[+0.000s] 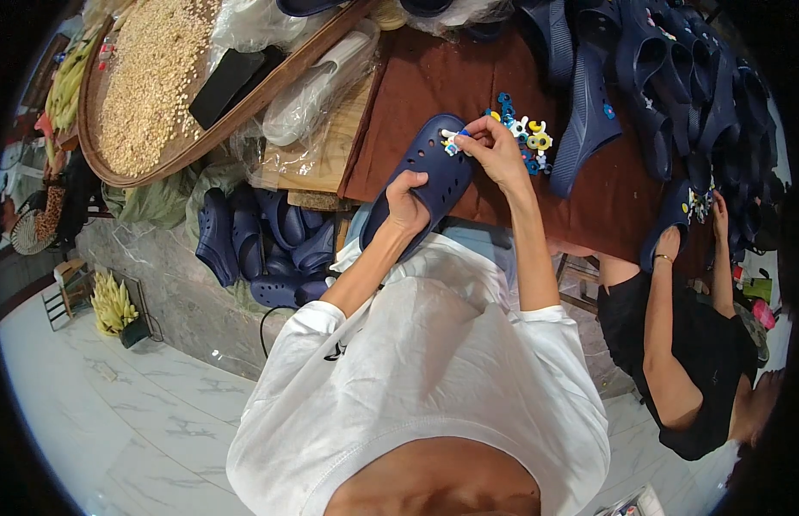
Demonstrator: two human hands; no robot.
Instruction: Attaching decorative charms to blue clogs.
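My left hand (406, 205) is wrapped round a navy blue clog (448, 182) with holes in its upper, its thumb lying across the top. The clog is tilted above my lap, toe pointing away from me. Near its toe, my right hand (496, 153) pinches a small white shoe charm (452, 140) with touches of blue and yellow against the holes. Whether the charm's stem sits in a hole is hidden by the fingers. Just beyond my right hand, a pile of blue, white and yellow charms (537, 138) lies on the brown cloth (451, 73).
Navy clogs (576, 120) crowd the table's right side; more lie in a heap (274, 241) at left. At upper left are a wicker tray (141, 179) of pale kernels, a black phone-like slab (236, 86) and a bagged white clog (309, 99). A co-worker (675, 361) handles another clog at right.
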